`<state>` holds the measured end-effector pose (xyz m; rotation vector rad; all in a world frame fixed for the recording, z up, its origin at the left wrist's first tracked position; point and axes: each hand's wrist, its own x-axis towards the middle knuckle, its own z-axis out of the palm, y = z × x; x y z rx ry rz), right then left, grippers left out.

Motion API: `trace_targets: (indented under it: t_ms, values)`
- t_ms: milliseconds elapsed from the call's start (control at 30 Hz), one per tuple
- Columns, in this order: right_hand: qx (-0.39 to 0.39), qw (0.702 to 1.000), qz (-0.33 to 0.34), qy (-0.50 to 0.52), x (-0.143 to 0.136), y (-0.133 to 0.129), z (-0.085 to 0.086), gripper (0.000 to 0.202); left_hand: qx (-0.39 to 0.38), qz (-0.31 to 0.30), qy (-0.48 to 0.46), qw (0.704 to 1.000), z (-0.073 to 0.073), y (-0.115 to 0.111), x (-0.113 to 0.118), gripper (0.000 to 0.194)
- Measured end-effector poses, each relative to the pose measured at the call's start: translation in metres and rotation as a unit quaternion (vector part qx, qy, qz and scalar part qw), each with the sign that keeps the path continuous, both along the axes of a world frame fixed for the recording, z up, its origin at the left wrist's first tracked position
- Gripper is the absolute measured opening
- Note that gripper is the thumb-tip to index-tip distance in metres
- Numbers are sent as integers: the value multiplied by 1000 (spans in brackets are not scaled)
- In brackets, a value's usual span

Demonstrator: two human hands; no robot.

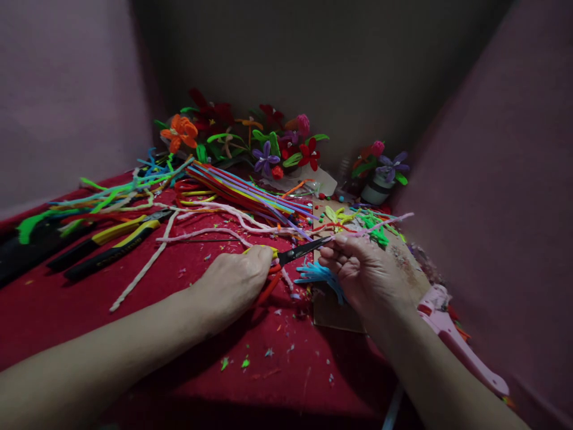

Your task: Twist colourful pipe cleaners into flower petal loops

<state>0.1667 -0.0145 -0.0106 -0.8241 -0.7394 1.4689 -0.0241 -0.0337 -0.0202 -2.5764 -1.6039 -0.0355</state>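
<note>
In the head view, the left hand [239, 280] grips black-bladed, yellow-handled scissors [299, 252] above a deep red cloth [201, 370]. The right hand [358, 263] pinches a thin, fuzzy pink stem [385, 224] beside the blade tips; whether they touch it is unclear. Fuzzy light-blue stems [320, 273] lie near the right hand, partly over brown flat cardboard [333, 310]. Yellow-and-black metal pliers [120, 229] rest farther left.

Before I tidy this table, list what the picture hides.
Head view throughout:
Black-bladed scissors with yellow and red handles: grips partly behind the left hand.
Pale pink fuzzy stem: stretch covered by the right hand's fingertips.
Flat brown cardboard: part behind the right hand.
Long black object: remainder cut off by the left edge.
</note>
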Motion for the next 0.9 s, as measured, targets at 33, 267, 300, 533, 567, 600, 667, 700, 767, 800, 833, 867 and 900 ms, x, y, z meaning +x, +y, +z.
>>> trace_targets:
  t_ms: [33,267,300,533,567,600,667,700,767,800,833,867,900]
  values:
    - [0,1000,0,2,0,0,0,6,-1,0,-3,1000,0,0,0,17]
    - [2,1000,0,5,0,1,-2,4,-18,8,-22,1000,0,-1,1,14]
    - [2,1000,2,3,0,1,-1,4,-22,9,-22,999,0,-1,1,14]
    - [-8,1000,14,-1,1,0,-1,6,-30,5,-4,1000,-2,1,1,17]
    - [-11,1000,14,-1,1,0,-1,6,-30,5,-2,1000,-2,1,1,17]
    - [-14,1000,14,-1,1,0,-1,5,-29,5,-1,1000,-2,1,1,17]
    - [-22,1000,15,0,1,0,-1,5,-22,5,1,1000,-1,1,1,18]
    - [-27,999,16,2,1,0,0,5,-16,6,1,1000,-1,1,1,18]
    - [-38,999,20,10,1,-1,2,5,-3,5,3,1000,-1,1,1,17]
    - [-44,999,22,16,1,-2,4,5,3,3,5,1000,-2,1,1,16]
    - [-50,998,22,20,0,-2,5,4,7,-1,6,1000,-2,1,1,15]
    - [-56,998,23,24,0,-2,5,4,11,-4,6,1000,-3,1,1,14]
    - [-59,998,23,26,0,-3,6,3,14,-8,5,1000,-3,1,0,13]
